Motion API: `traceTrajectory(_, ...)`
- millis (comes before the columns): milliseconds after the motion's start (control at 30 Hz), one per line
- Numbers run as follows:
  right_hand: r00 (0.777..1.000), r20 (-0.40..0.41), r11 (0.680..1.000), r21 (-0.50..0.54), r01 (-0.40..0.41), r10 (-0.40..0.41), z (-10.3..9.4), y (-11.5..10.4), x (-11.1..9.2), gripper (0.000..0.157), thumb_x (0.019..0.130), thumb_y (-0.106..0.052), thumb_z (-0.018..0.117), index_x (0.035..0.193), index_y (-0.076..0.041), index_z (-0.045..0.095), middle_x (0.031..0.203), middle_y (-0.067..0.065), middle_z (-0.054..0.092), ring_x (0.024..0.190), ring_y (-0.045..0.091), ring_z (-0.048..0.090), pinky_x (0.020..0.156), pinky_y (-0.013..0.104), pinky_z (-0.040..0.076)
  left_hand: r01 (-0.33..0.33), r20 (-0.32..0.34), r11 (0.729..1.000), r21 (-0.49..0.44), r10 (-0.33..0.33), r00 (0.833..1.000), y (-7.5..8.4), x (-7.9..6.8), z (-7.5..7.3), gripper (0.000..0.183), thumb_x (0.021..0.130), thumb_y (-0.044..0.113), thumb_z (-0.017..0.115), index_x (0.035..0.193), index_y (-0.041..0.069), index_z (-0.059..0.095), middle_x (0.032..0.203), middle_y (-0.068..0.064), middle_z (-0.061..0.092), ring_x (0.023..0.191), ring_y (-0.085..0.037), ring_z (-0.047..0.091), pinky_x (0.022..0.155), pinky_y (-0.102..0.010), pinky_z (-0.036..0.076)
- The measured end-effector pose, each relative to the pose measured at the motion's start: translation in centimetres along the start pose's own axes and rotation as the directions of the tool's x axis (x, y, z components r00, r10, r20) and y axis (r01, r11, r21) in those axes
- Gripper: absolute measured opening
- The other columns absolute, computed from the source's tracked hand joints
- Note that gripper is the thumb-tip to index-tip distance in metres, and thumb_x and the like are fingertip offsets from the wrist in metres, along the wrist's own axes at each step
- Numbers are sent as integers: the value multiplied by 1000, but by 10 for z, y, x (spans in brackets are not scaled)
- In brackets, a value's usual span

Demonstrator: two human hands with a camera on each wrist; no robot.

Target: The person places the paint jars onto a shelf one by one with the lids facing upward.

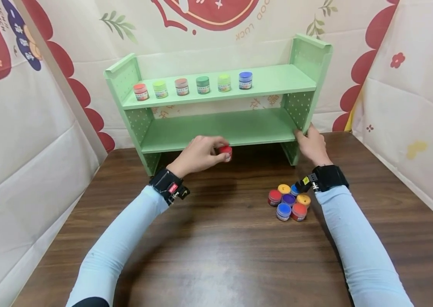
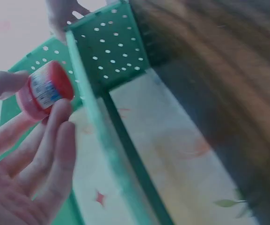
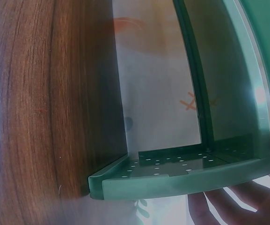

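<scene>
Between the thumb and fingers of my left hand (image 1: 200, 154) is a small red paint jar (image 1: 225, 152), held just in front of the lower shelf's front edge. The left wrist view shows the red jar (image 2: 46, 89) tilted, its printed label facing out. My right hand (image 1: 312, 144) grips the right side panel of the green two-tier shelf (image 1: 216, 123), thumb on the inner front edge and fingers behind the panel. In the right wrist view those fingers (image 3: 233, 206) wrap the outside of the perforated panel (image 3: 181, 164).
Along the upper shelf stands a row of several jars, from a red one (image 1: 141, 91) at left to a blue one (image 1: 245, 80) at right. A cluster of several jars (image 1: 288, 199) sits on the wooden table (image 1: 216, 247) near my right wrist. Printed cloth (image 1: 216, 55) hangs behind.
</scene>
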State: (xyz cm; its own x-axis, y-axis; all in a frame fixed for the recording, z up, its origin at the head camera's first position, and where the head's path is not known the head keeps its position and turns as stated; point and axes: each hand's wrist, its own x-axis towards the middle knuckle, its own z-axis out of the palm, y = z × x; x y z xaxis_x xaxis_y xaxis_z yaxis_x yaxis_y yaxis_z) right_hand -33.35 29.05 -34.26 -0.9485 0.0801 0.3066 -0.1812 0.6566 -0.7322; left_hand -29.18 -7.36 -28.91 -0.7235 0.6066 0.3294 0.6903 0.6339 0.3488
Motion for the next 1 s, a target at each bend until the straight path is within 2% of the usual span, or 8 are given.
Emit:
traceTrajectory(233, 1000, -4, 1000, -9, 7, -7, 1, -1, 0, 56, 106, -42, 39, 151, -9, 42, 149, 30, 51, 128, 53, 52, 103, 70, 36, -70, -81, 997, 30, 72, 994, 34, 41, -22, 32, 98, 34, 71, 123, 15, 70, 103, 2, 78, 60, -9, 58, 61, -25, 39)
traceTrajectory(367, 1000, -3, 1000, -7, 8, -8, 2, -2, 0, 56, 106, -42, 39, 152, -9, 42, 149, 30, 52, 127, 53, 53, 102, 70, 36, -115, -106, 992, 42, 119, 987, 53, 63, -32, 30, 97, 34, 72, 121, 16, 70, 103, 3, 79, 60, -12, 51, 58, -23, 32)
traceTrajectory(567, 1000, -10, 1000, -9, 3, -3, 1, -3, -1, 55, 106, -41, 40, 151, -9, 42, 149, 29, 52, 127, 52, 53, 102, 70, 37, -120, -144, 992, 29, 123, 982, 75, 96, -44, 32, 98, 34, 71, 123, 16, 68, 110, 1, 80, 77, -8, 64, 62, -22, 39)
traceTrajectory(633, 1000, -9, 1000, -10, 4, -4, 0, -2, -1, 55, 106, -40, 40, 151, -9, 42, 149, 29, 52, 128, 53, 53, 103, 70, 36, -115, -173, 992, 44, 121, 978, 80, 106, -49, 31, 99, 33, 70, 125, 16, 68, 112, -1, 79, 74, -9, 62, 64, -21, 39)
traceTrajectory(700, 1000, -11, 1000, -6, 4, -4, -1, -3, -2, 54, 106, -39, 41, 152, -9, 42, 149, 29, 52, 129, 53, 52, 103, 69, 36, -95, -200, 995, 36, 100, 975, 85, 115, -52, 32, 99, 32, 69, 126, 16, 67, 115, -2, 79, 67, -11, 58, 63, -21, 38)
traceTrajectory(833, 1000, -11, 1000, -4, 5, -5, -2, -2, -2, 54, 107, -39, 41, 152, -8, 42, 149, 30, 52, 126, 52, 54, 101, 69, 37, -42, -241, 998, -47, 30, 970, 93, 127, -57, 32, 100, 29, 69, 129, 16, 65, 120, -2, 77, 64, -11, 59, 61, -22, 40)
traceTrajectory(933, 1000, -7, 1000, -7, 3, -3, -2, -2, -2, 55, 107, -39, 40, 152, -8, 41, 149, 30, 52, 125, 51, 54, 100, 68, 38, 20, -242, 998, -59, -34, 970, 98, 131, -59, 32, 100, 29, 68, 130, 18, 64, 121, -1, 77, 77, -10, 65, 61, -23, 39)
traceTrajectory(1000, 1000, -4, 1000, -9, 2, -2, -3, -1, -3, 55, 107, -40, 40, 152, -8, 41, 149, 30, 51, 125, 52, 54, 101, 69, 38, 65, -230, 998, -14, -66, 971, 100, 134, -59, 31, 101, 31, 67, 130, 20, 64, 122, 1, 76, 84, -10, 63, 61, -24, 37)
